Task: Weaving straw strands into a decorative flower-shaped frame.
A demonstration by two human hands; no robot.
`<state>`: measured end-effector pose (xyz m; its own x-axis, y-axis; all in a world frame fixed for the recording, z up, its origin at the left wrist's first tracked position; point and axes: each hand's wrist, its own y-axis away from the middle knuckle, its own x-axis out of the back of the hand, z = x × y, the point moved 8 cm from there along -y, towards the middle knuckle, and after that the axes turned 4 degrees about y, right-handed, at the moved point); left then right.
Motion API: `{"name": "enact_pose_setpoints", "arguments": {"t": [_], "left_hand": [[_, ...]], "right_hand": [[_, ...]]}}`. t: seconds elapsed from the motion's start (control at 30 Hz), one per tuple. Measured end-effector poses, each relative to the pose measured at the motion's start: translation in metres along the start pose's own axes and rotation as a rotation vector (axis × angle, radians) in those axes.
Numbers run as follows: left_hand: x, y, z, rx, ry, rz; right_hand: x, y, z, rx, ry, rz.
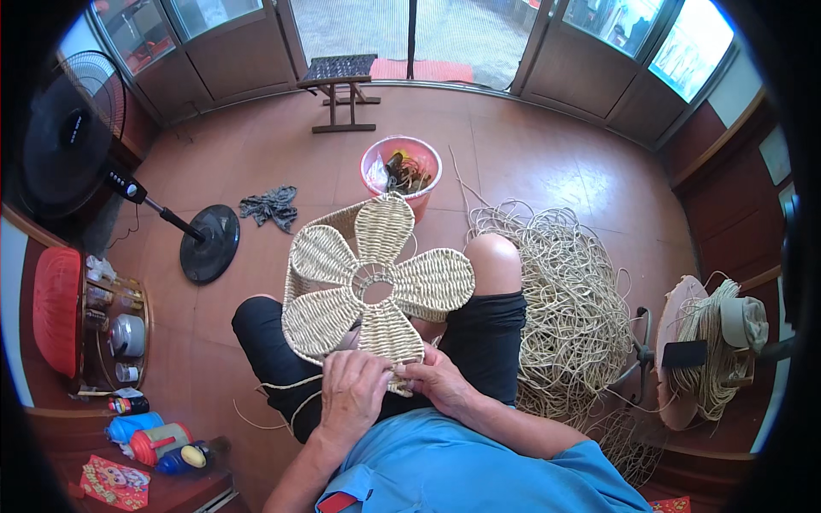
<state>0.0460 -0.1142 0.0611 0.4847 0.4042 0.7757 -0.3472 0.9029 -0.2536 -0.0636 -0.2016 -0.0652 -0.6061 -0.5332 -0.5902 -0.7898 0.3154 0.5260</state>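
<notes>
A woven straw basket (318,325) rests on my lap, its face shaped like a flower with broad petals round an open ring (374,283). My left hand (352,389) is closed at the lower petal's edge, fingers bent over the weave. Beside it, my right hand (440,380) pinches the same edge between thumb and fingers. Both hands' fingertips nearly meet there; exactly what lies between them is partly hidden. A loose straw cord (295,384) trails leftward from beside my left hand across my dark shorts.
A big heap of straw cord (569,316) lies right of my leg. Ahead stand a pink bucket (402,175) and a small stool (342,85). On the left are a standing fan (209,244), a grey rag (270,208) and a low cabinet with bottles (162,445). More cord (705,359) hangs right.
</notes>
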Motion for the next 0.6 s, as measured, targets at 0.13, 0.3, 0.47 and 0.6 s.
{"name": "enact_pose_setpoints", "arguments": {"t": [0.13, 0.3, 0.47, 0.6], "left_hand": [[-0.008, -0.008, 0.001, 0.001, 0.004, -0.032], [-0.011, -0.013, -0.005, 0.027, -0.01, -0.062], [-0.018, -0.018, 0.006, -0.025, 0.041, -0.053], [-0.032, -0.025, 0.016, -0.035, 0.063, -0.074]], "right_hand": [[0.001, 0.0, -0.001, 0.028, -0.026, -0.023], [0.004, 0.002, 0.0, 0.023, -0.038, -0.026], [0.004, 0.005, -0.002, 0.063, -0.06, -0.071], [0.004, 0.008, -0.006, 0.131, -0.088, -0.13]]}}
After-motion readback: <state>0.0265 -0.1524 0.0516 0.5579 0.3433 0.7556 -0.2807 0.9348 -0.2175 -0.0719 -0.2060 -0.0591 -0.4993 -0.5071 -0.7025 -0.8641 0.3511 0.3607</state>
